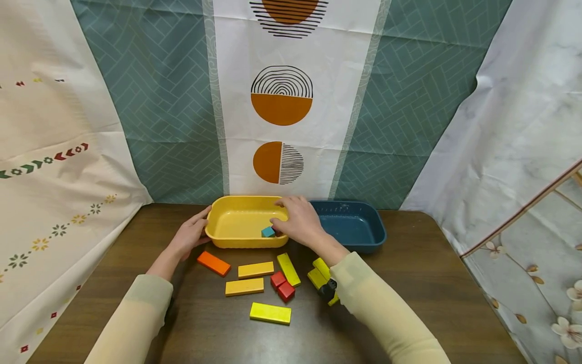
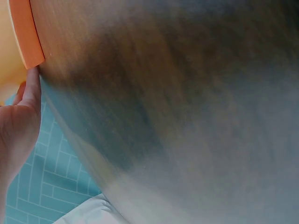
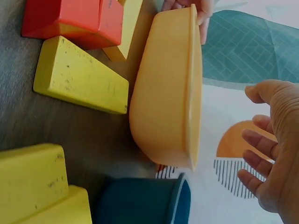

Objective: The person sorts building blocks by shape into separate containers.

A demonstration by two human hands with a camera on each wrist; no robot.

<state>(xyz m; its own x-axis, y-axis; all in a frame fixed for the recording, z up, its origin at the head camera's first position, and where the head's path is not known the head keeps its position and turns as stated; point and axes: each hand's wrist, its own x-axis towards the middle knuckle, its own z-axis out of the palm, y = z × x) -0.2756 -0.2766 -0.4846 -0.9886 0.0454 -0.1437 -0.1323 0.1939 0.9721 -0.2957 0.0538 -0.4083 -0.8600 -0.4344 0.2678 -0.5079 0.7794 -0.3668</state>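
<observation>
In the head view my left hand [image 1: 190, 236] rests at the left end of a yellow plastic basin [image 1: 247, 242], its fingers extended along the outer wall. My right hand [image 1: 300, 220] is over the basin's right end. Its thumb and fingers stand apart in the right wrist view, with nothing between them. Below it in the basin lie a teal cube [image 1: 268, 232] and a dark reddish cube partly hidden by the hand. An orange block [image 2: 25, 35] shows in front of the left hand's fingers [image 2: 32, 91] in the left wrist view.
A dark blue basin [image 1: 352, 245] stands right of the yellow one. Across the wooden table [image 1: 204, 328] lie orange-yellow blocks [image 1: 244, 286], bright yellow blocks [image 1: 270, 313] and two red cubes [image 1: 286, 291]. More yellow blocks [image 1: 317, 278] lie under the right forearm. Patterned cloths hang behind.
</observation>
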